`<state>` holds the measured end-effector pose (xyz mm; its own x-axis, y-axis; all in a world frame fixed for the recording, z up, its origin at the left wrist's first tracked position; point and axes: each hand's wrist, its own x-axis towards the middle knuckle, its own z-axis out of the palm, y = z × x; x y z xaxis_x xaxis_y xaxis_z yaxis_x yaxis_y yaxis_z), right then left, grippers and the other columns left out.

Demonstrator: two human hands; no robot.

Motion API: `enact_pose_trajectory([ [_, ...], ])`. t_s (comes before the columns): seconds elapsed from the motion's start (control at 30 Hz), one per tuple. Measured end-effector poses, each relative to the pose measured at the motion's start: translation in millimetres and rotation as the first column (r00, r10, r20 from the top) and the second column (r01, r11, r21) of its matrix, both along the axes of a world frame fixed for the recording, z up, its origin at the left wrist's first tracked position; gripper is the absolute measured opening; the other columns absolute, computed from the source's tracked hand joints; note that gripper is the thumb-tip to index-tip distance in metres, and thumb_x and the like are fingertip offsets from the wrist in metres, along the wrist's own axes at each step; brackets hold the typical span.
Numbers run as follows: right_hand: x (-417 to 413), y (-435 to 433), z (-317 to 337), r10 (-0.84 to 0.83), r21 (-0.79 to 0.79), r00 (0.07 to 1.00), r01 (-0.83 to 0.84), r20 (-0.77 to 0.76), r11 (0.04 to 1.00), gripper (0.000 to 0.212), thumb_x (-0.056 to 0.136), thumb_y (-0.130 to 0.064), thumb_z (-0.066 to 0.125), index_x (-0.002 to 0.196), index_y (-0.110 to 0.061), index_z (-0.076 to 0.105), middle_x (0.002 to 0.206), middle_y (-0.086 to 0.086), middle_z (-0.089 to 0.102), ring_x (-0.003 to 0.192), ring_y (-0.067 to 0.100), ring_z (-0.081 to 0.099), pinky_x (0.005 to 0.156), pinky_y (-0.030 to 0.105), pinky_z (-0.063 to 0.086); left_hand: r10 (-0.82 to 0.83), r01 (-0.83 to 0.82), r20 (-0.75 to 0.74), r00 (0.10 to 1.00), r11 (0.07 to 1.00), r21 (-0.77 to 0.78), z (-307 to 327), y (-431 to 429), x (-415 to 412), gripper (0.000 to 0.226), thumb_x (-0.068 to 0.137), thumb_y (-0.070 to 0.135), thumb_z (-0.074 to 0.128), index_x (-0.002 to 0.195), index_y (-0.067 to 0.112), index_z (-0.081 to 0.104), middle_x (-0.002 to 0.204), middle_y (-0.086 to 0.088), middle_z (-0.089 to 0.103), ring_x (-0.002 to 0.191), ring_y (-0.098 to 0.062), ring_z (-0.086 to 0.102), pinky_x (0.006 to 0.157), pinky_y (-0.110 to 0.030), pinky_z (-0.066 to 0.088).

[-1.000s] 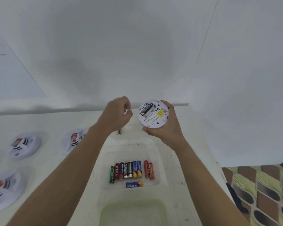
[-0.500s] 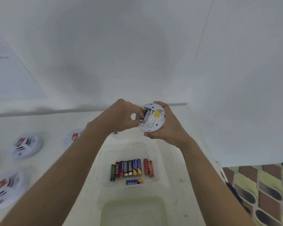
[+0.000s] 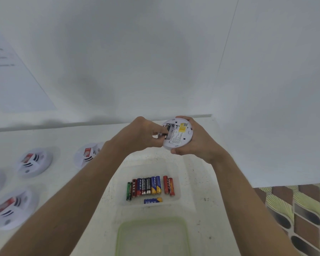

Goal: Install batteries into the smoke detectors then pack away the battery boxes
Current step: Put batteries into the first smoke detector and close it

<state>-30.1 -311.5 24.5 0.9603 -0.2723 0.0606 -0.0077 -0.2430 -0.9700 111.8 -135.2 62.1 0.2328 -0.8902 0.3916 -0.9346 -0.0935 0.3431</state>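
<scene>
Right hand grips smoke detector, left hand pinches its battery.

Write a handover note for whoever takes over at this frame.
Right hand grips the round white plastic smoke detector, back towards the camera.
Left hand pinches a dark battery at its open compartment, not clearly seated.
Clear plastic box on the table holds loose batteries; four more white detectors lie at left.
Left: seat battery, fill any empty detectors, pack boxes.
</scene>
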Motion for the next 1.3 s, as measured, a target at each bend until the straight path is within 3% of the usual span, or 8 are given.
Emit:
enact_pose_trajectory([
  [0.2,-5,5,-9,-0.052,0.078,0.998,0.049,0.045,0.996,0.094,0.063,0.015,0.087,0.140,-0.016,0.043,0.128,0.001,0.060,0.116,0.008,0.062,0.076,0.030,0.060,0.034,-0.043,-0.086,0.996,0.994,-0.096,2,3,-3,0.024,0.084,0.017,0.070,0.108,0.013,0.077,0.091,0.000,0.078,0.069,0.001,0.069,0.062,-0.009,0.052],
  [0.33,-4,12,-13,-0.070,0.055,0.996,0.067,0.058,0.996,0.095,0.063,0.013,0.088,0.139,-0.020,0.041,0.126,-0.005,0.059,0.113,0.001,0.061,0.076,0.027,0.060,0.073,-0.076,-0.168,0.983,0.997,-0.007,1,9,-5,0.034,0.082,0.034,0.078,0.111,0.018,0.076,0.098,0.002,0.078,0.080,-0.014,0.074,0.074,-0.033,0.061],
  [0.57,2,19,-18,-0.075,0.007,0.994,0.075,0.073,0.997,0.095,0.062,0.009,0.090,0.135,-0.026,0.041,0.125,-0.009,0.057,0.111,-0.004,0.059,0.081,0.024,0.058,0.162,-0.189,-0.370,0.915,0.981,-0.036,-4,15,-6,0.027,0.082,0.016,0.079,0.109,0.016,0.077,0.099,0.005,0.076,0.089,0.009,0.069,0.079,-0.008,0.053],
  [0.73,6,22,-17,-0.085,0.010,0.993,0.084,0.077,0.996,0.097,0.062,0.005,0.092,0.139,-0.021,0.040,0.129,-0.008,0.055,0.115,-0.003,0.056,0.089,0.030,0.058,0.287,-0.431,-0.448,0.847,0.864,-0.262,-10,15,-3,0.016,0.084,0.010,0.076,0.100,0.012,0.078,0.086,-0.001,0.078,0.074,-0.002,0.074,0.074,-0.021,0.060],
  [0.87,10,24,-21,-0.178,0.023,0.979,0.177,0.098,0.984,0.094,0.062,0.002,0.093,0.133,-0.030,0.040,0.125,-0.013,0.055,0.111,-0.009,0.056,0.091,0.023,0.055,0.330,-0.625,-0.655,0.679,0.728,-0.282,-10,16,6,0.014,0.088,0.008,0.067,0.094,0.016,0.076,0.072,0.002,0.075,0.063,-0.014,0.073,0.070,-0.032,0.062],
  [0.97,10,23,-23,-0.205,0.036,0.974,0.203,0.096,0.979,0.094,0.062,0.002,0.093,0.129,-0.038,0.040,0.126,-0.014,0.056,0.112,-0.007,0.057,0.092,0.030,0.058,0.504,-0.640,-0.565,0.653,0.766,-0.056,-14,21,20,0.017,0.087,0.012,0.062,0.084,0.019,0.077,0.064,0.014,0.072,0.059,-0.017,0.067,0.067,-0.029,0.059],
  [1.1,12,23,-24,-0.203,0.019,0.974,0.202,0.097,0.979,0.095,0.062,0.001,0.094,0.133,-0.033,0.039,0.126,-0.014,0.055,0.112,-0.009,0.056,0.095,0.030,0.056,0.561,-0.493,-0.279,0.780,0.824,0.280,-30,18,37,0.023,0.091,0.015,0.055,0.086,0.005,0.075,0.077,0.002,0.075,0.058,-0.003,0.064,0.057,-0.020,0.051],
  [1.3,16,23,-22,-0.200,0.020,0.976,0.199,0.087,0.980,0.096,0.062,0.002,0.093,0.134,-0.031,0.039,0.126,-0.014,0.056,0.112,-0.009,0.056,0.097,0.036,0.056,0.578,-0.503,0.015,0.816,0.698,0.509,-41,-2,53,0.023,0.091,0.028,0.068,0.094,0.006,0.062,0.094,-0.010,0.065,0.078,-0.026,0.066,0.070,-0.034,0.054],
])
